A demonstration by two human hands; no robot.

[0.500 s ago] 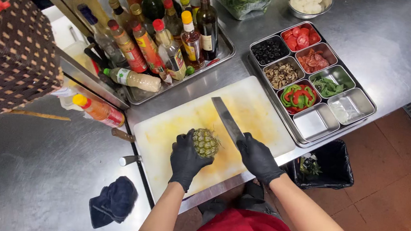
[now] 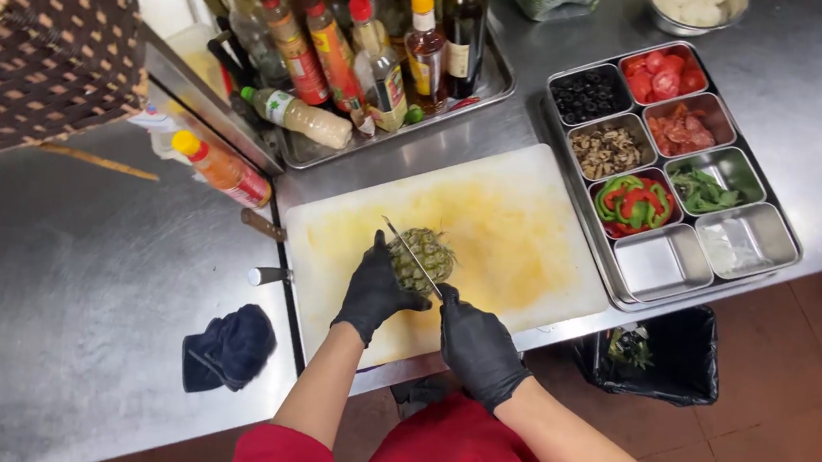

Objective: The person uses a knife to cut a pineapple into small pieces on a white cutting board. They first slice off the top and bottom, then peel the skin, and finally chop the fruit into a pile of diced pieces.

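Observation:
A small pineapple (image 2: 426, 254) without its crown lies on a white, yellow-stained cutting board (image 2: 512, 221). My left hand (image 2: 377, 293), in a black glove, grips the pineapple's left side. My right hand (image 2: 476, 344), also black-gloved, is closed on the handle of a knife (image 2: 412, 257). The blade lies across the top of the pineapple, its tip pointing up and to the left.
A steel tray (image 2: 618, 276) of small tins with olives, tomato, mushrooms and peppers sits right of the board. Sauce bottles (image 2: 368, 46) fill a tray behind it. A dark cloth (image 2: 229, 344) lies at left. A black bin (image 2: 660, 356) stands below the counter edge.
The knife has come from the right of the pineapple onto its top, and my right hand has shifted left toward my left hand. The left hand stays on the fruit.

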